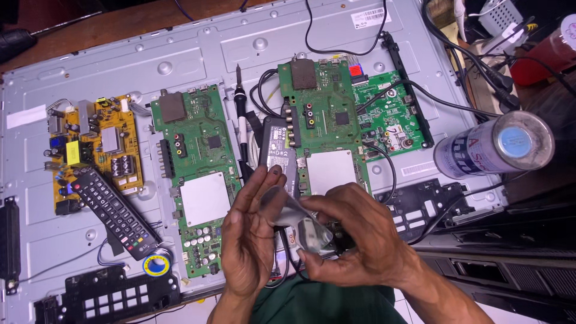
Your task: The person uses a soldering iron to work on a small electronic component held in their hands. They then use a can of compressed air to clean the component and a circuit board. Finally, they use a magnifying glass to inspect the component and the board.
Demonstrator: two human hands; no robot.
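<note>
Both my hands meet low in the middle of the head view over a small grey, shiny plastic bag [295, 217]. My left hand [255, 237] pinches the bag's upper left end between thumb and fingers. My right hand [359, 237] grips its lower right part, where something dark shows inside. The bag is held above the lower edge of a grey metal television back panel [120, 66].
On the panel lie two green circuit boards [201, 180] [327, 114], a smaller green board [390, 111], a yellow power board [96, 150], a black remote control [114, 213], a soldering iron [241, 126], a black power adapter [279, 153] and a solder spool [157, 264]. A spray can [495, 144] lies at the right.
</note>
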